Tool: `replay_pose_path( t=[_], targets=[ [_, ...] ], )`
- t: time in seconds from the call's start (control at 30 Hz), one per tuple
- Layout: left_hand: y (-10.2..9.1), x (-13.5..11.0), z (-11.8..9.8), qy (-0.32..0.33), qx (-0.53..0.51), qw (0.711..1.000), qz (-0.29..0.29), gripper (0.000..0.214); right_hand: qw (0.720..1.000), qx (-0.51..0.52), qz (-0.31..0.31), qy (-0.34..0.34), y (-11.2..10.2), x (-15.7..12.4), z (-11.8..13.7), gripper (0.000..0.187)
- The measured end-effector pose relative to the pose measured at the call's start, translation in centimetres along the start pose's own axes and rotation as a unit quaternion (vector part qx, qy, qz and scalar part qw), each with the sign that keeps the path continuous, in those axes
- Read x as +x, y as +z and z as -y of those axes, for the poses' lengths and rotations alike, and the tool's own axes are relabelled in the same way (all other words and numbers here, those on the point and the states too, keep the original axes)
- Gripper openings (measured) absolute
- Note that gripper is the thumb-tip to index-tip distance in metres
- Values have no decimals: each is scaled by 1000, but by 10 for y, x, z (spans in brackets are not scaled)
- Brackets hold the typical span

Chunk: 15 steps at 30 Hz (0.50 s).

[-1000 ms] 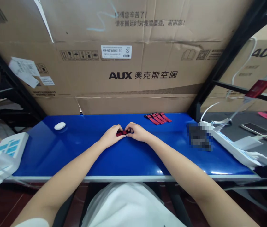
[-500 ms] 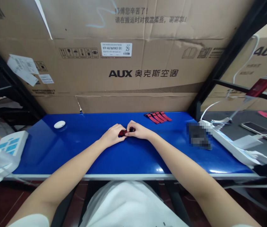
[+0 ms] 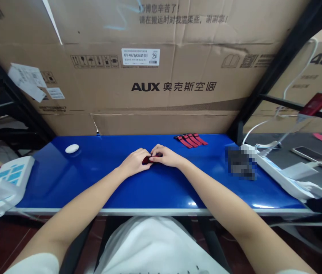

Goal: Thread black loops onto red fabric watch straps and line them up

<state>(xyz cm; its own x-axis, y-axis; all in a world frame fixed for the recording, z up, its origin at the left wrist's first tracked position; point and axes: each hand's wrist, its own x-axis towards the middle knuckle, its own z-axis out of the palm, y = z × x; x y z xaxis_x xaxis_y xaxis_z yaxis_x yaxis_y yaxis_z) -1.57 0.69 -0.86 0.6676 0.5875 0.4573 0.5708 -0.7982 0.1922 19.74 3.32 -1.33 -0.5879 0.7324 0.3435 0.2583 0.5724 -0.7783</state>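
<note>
Between my two hands, just above the blue tabletop (image 3: 92,190), is a small red and black strap (image 3: 147,160), mostly covered by fingers. My left hand (image 3: 136,161) grips its left part with the thumb below and the fingers curled over. From the other side my right hand (image 3: 165,155) pinches it, thumb and fingertips nearly meeting the left ones. Behind my hands, toward the back of the table, several similar red straps with black ends (image 3: 191,140) lie side by side in a slanted row.
A round white object (image 3: 72,148) lies at the left. White power strips stand at the left edge (image 3: 15,175) and right edge (image 3: 281,177). A blurred dark item (image 3: 240,163) sits at the right. Cardboard (image 3: 178,102) walls the back, between black frame posts (image 3: 263,76). Another person is partly visible far left.
Both hands stay in nearly the same place on the strap. The right fingers have shifted slightly left, closer to the left fingertips, and less of the strap shows between them.
</note>
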Motion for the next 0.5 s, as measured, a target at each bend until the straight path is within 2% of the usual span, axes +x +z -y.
replay_pose_path(
  t=[0.13,0.3,0.4,0.5],
  targets=[
    [-5,-2,3,-11,-8,1000,0,18,998,48,-28,11,-6,0,2,19],
    [-7,0,-1,-94,-68,993,-3,27,976,202,-52,57,-7,-1,2,27],
    [0,4,-9,-85,-101,991,12,33,957,284,-42,53,0,0,2,27],
    [7,7,-15,-69,-100,992,33,25,944,322,-38,55,2,0,6,28]
  ],
)
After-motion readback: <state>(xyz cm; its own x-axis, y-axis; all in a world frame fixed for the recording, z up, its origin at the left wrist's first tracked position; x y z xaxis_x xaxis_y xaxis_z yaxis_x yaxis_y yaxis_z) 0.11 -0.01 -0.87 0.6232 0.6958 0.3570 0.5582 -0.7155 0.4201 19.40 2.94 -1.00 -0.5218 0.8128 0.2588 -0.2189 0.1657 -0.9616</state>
